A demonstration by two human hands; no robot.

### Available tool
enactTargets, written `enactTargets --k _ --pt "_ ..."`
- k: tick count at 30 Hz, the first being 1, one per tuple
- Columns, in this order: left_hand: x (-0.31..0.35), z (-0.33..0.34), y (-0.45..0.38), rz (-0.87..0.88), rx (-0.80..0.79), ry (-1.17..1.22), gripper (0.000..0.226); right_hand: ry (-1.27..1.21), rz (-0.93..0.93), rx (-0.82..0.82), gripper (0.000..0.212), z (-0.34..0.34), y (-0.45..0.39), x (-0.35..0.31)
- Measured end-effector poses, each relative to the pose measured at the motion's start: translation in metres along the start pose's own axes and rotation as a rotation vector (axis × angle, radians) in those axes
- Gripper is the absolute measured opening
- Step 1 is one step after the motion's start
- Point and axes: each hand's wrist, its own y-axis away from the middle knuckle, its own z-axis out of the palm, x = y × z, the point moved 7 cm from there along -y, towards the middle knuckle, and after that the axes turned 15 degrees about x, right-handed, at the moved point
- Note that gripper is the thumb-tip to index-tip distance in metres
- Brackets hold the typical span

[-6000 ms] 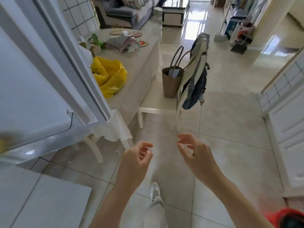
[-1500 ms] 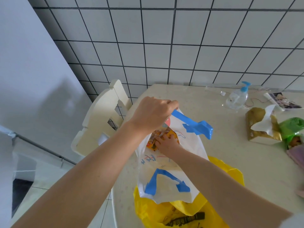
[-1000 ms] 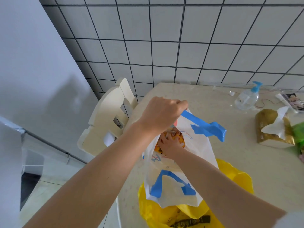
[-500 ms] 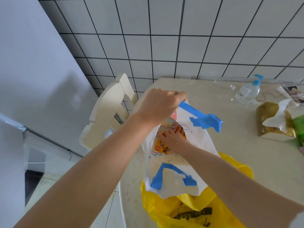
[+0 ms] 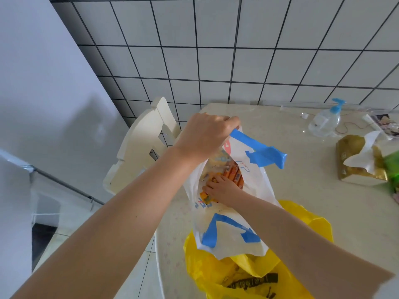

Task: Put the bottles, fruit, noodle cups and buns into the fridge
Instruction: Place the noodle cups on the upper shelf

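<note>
The right hand's fingers (image 5: 210, 184) sink among orange packets (image 5: 234, 174) inside the white bag (image 5: 254, 186); their grip is hidden.

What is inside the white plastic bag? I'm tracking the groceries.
Inside the white plastic bag with blue handles: orange-yellow printed packets under the right hand. Anything deeper is covered.

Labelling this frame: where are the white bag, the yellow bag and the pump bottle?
white bag (image 5: 257, 190), head view, right wall
yellow bag (image 5: 317, 229), head view, right edge
pump bottle (image 5: 323, 123), head view, clear body
</note>
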Motion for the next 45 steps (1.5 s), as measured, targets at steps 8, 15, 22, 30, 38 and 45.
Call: enactTargets --k 8,15,22,30,38,45 --pt "0.001 -0.002 0.002 0.000 0.002 0.006 0.022 0.082 -0.004 -0.067 0.032 0.009 -0.009 -0.010" --pt "0.003 0.004 0.003 -0.005 0.030 -0.016 0.022 -0.069 -0.046 0.044 0.020 -0.046 0.017 -0.020" --pt "-0.010 0.018 0.003 -0.193 -0.106 -0.081 0.020 -0.488 0.356 0.314 0.034 -0.157 0.094 -0.010" --pt "0.000 0.021 0.009 -0.250 -0.166 -0.098 0.023 -0.269 0.578 0.789 0.043 -0.240 0.194 0.022" --pt "0.018 0.009 0.021 -0.163 -0.105 -0.096 0.015 -0.294 0.772 0.529 0.045 -0.223 0.197 0.063" --pt "0.031 -0.008 0.044 -0.229 -0.044 -0.022 0.030 -0.312 0.765 0.546 0.034 -0.233 0.181 0.073"
